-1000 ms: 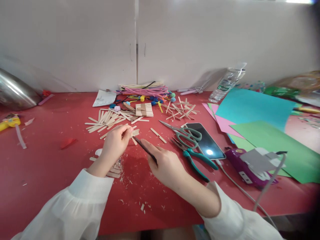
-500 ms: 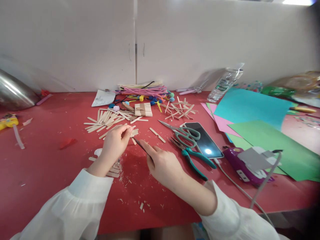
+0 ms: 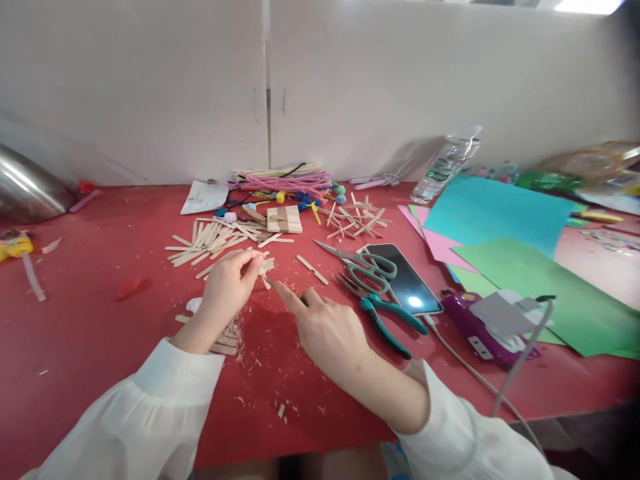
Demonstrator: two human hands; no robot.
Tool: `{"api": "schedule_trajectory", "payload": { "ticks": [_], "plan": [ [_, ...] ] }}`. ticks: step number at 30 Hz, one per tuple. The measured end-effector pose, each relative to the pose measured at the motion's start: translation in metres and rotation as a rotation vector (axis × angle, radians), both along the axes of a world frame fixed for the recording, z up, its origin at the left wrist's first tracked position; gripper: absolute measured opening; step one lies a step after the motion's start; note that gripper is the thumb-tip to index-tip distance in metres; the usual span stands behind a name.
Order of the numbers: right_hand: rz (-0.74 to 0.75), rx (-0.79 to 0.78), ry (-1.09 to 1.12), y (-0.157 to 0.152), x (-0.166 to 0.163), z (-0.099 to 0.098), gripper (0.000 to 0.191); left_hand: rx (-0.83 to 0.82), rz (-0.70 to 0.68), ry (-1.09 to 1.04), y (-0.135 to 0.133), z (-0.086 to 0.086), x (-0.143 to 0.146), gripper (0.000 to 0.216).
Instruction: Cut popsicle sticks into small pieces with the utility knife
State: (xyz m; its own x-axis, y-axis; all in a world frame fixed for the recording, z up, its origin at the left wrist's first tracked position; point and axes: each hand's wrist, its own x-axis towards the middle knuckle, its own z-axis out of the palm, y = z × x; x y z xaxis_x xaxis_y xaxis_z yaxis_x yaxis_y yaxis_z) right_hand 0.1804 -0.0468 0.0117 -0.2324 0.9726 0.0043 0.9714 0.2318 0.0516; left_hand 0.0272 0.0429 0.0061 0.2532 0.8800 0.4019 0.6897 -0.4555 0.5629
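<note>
My left hand [image 3: 231, 279] is closed in a pinch on a craft stick [image 3: 265, 278], whose end pokes out below the fingertips. My right hand [image 3: 330, 328] grips a slim dark knife [image 3: 271, 283], index finger stretched along it; most of the handle is hidden in the palm. The blade tip is at the stick, though I cannot tell whether it touches. Wood shavings [image 3: 257, 363] are scattered below both hands. Beyond the left hand lies a pile of craft sticks [image 3: 210, 240], and a notched stick [image 3: 313, 269] rests to the right.
Scissors [image 3: 370, 272], teal-handled pliers [image 3: 383, 317] and a phone [image 3: 410, 280] lie right of my right hand. Further right are a purple power strip [image 3: 477, 333], a cable and coloured paper [image 3: 560, 287]. Pipe cleaners [image 3: 285, 181] and a water bottle [image 3: 443, 170] are near the wall.
The knife has turned in my right hand and less of it shows; the index finger now reaches closer to the stick. My left hand keeps its pinch. The view has shifted slightly.
</note>
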Motion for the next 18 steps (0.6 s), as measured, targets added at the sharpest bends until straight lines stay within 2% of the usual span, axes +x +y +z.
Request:
{"api": "schedule_trajectory", "payload": {
  "ticks": [6, 9, 13, 18],
  "plan": [
    [-0.009, -0.041, 0.310, 0.0051, 0.0060, -0.0033, 0.054, 0.008, 0.011, -0.007, -0.0002, -0.0002, -0.0006, 0.029],
    [-0.002, -0.053, 0.395, 0.0058, 0.0068, -0.0058, 0.053, 0.010, 0.005, 0.001, -0.0004, -0.0001, 0.0004, 0.029],
    [-0.001, -0.064, 0.386, 0.0051, 0.0050, -0.0071, 0.055, 0.008, -0.006, -0.013, -0.0008, -0.0007, 0.0010, 0.029],
    [-0.008, -0.072, 0.232, 0.0045, 0.0017, -0.0041, 0.057, 0.001, -0.008, -0.022, -0.0016, -0.0004, 0.0008, 0.030]
  ]
}}
